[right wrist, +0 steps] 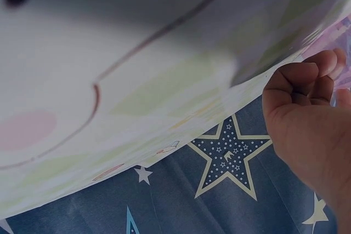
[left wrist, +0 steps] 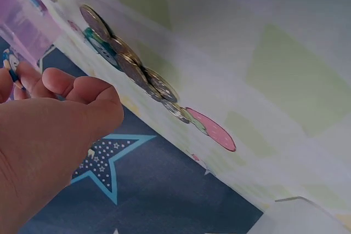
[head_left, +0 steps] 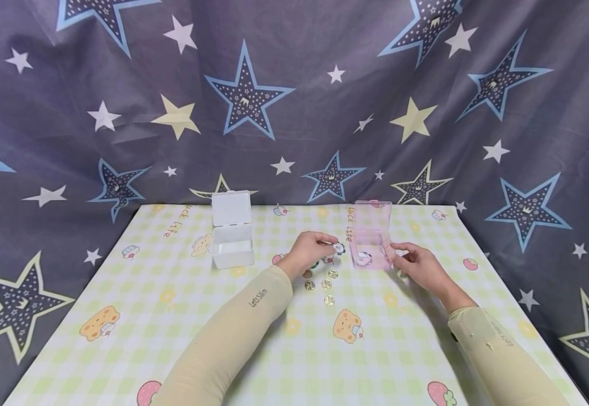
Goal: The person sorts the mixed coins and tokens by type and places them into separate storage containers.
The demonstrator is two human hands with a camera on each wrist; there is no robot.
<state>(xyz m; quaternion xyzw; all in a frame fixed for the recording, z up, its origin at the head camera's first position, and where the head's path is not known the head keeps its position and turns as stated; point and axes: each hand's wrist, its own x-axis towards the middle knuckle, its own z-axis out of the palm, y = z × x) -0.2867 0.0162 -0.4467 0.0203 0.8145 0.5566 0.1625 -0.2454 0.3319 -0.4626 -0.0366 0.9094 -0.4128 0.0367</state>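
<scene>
My left hand [head_left: 311, 254] pinches a small flat cartoon piece [head_left: 339, 248], white with a dark edge, just left of the pink box. That piece [left wrist: 12, 67] also shows at the fingertips in the left wrist view. The clear pink box [head_left: 372, 265] stands with its lid raised, and a whitish cartoon piece [head_left: 363, 259] lies in it. My right hand [head_left: 418, 268] grips the box's right wall with thumb and curled fingers. Gold coins [head_left: 327, 285] lie below my left hand; the left wrist view shows several coins [left wrist: 131, 69] overlapping, with a green round piece [left wrist: 102, 49] among them.
A white box [head_left: 233, 259] with its lid up stands on the left of the table. The checked cloth [head_left: 198, 349] has printed bears, strawberries and flowers. A dark star-patterned curtain [head_left: 294, 101] hangs behind the table's far edge.
</scene>
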